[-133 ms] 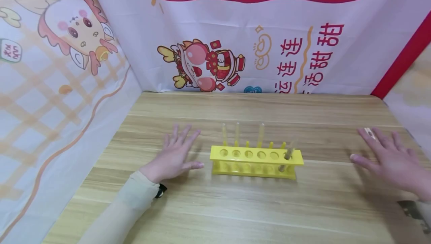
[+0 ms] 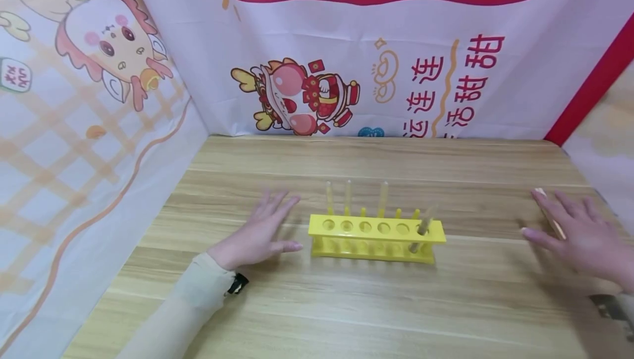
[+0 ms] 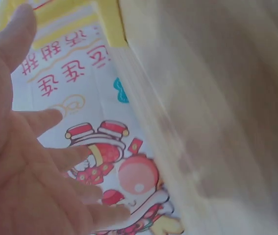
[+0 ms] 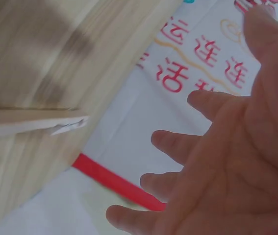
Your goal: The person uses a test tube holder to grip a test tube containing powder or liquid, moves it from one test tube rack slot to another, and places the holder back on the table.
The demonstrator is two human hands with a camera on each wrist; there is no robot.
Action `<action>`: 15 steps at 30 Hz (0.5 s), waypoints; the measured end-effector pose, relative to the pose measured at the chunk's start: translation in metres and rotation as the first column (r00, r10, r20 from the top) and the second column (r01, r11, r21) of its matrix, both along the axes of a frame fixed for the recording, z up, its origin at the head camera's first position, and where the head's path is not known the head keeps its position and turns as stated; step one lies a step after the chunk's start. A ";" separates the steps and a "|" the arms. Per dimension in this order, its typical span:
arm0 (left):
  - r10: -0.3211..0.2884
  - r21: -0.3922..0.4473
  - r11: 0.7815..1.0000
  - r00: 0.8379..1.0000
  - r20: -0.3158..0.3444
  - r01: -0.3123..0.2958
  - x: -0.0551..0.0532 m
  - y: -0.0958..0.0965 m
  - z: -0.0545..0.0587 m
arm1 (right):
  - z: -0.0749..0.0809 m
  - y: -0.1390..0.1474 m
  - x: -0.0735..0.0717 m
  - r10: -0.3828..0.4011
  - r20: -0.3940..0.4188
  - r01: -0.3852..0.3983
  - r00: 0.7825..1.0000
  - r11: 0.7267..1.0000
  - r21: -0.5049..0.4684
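A yellow test tube rack (image 2: pixel 376 228) stands mid-table. Clear test tubes sit upside down on pegs along its back, among them one tube (image 2: pixel 383 199) left of two bare pegs. Another test tube (image 2: pixel 424 224), darker looking, leans in the rightmost hole. Left of the rack, my left hand (image 2: pixel 252 238) hovers low with fingers spread and thumb toward the rack; its palm faces the left wrist camera, holding nothing. Far to the right, my right hand (image 2: pixel 581 235) spreads over a slim pale wooden tool (image 4: pixel 36 122), which lies on the tabletop below the palm, apart from the fingers.
The wood-grain table (image 2: pixel 346 309) ends at a white printed cloth (image 2: pixel 317 34) hung behind it. Another printed cloth (image 2: pixel 114 183) covers the left side, and a red band (image 2: pixel 589 94) runs down the right corner.
My right hand has shifted slightly right and nearer to me, baring more of the wooden tool. The left hand has moved a touch right; its fingers look lower.
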State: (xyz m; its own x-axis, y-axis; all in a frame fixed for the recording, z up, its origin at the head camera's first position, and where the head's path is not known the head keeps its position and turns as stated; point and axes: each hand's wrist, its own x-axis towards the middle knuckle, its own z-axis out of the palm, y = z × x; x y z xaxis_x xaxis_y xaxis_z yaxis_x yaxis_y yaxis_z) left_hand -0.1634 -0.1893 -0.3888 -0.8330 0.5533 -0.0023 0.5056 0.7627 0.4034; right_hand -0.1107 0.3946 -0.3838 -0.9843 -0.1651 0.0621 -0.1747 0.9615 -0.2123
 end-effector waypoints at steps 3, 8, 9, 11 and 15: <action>-0.037 0.109 0.994 0.995 0.095 0.026 -0.002 0.003 -0.003 | -0.007 0.013 -0.003 0.020 -0.060 -0.019 0.998 1.000 0.013; -0.065 0.237 0.972 0.968 0.243 0.006 -0.006 0.009 -0.006 | -0.014 0.031 -0.011 -0.053 -0.014 0.053 0.998 0.998 0.017; -0.069 0.253 0.968 0.961 0.267 -0.001 -0.007 0.011 -0.006 | -0.015 0.035 -0.012 -0.068 0.011 0.068 0.998 0.998 0.017; -0.078 0.280 0.960 0.947 0.313 -0.014 -0.009 0.015 -0.006 | -0.018 0.043 -0.014 -0.096 0.063 0.094 0.993 0.995 0.026; -0.127 0.356 0.934 0.916 0.380 -0.018 -0.015 0.022 -0.007 | -0.026 0.056 -0.018 -0.157 0.111 0.155 0.981 0.988 0.019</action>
